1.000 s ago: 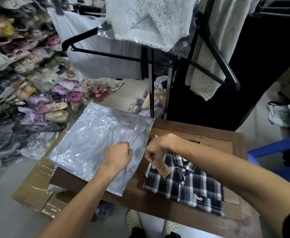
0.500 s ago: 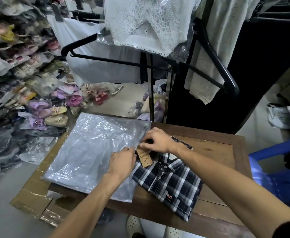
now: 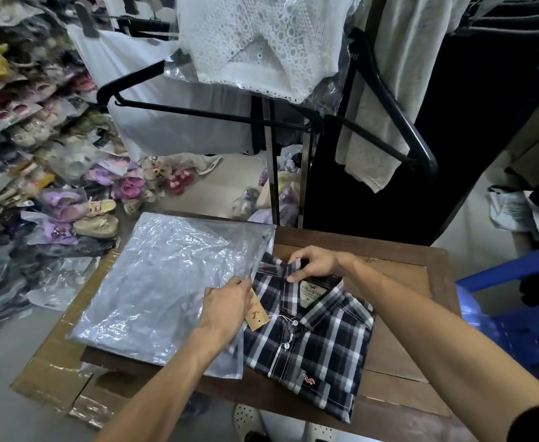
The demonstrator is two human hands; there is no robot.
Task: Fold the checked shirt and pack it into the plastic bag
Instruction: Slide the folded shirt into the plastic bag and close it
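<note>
The folded navy-and-white checked shirt (image 3: 316, 339) lies on the brown wooden table (image 3: 399, 355), collar pointing away from me, a brown paper tag (image 3: 257, 315) hanging at its left edge. A clear plastic bag (image 3: 166, 288) lies flat to its left, its open edge against the shirt's collar side. My left hand (image 3: 229, 306) pinches the bag's right edge beside the tag. My right hand (image 3: 316, 263) grips the shirt's collar at the bag's mouth. The collar's left corner sits under the bag's edge.
A black garment rack (image 3: 271, 173) with hangers and hung clothes stands just behind the table. Bagged shoes (image 3: 70, 205) are heaped on the floor at left. A blue plastic chair (image 3: 523, 314) stands at right. Flattened cardboard (image 3: 54, 371) sticks out under the table's left side.
The shirt has slid left and away from me toward the bag's mouth. My right hand has shifted from the bag's edge onto the collar. My left hand stays on the bag's edge.
</note>
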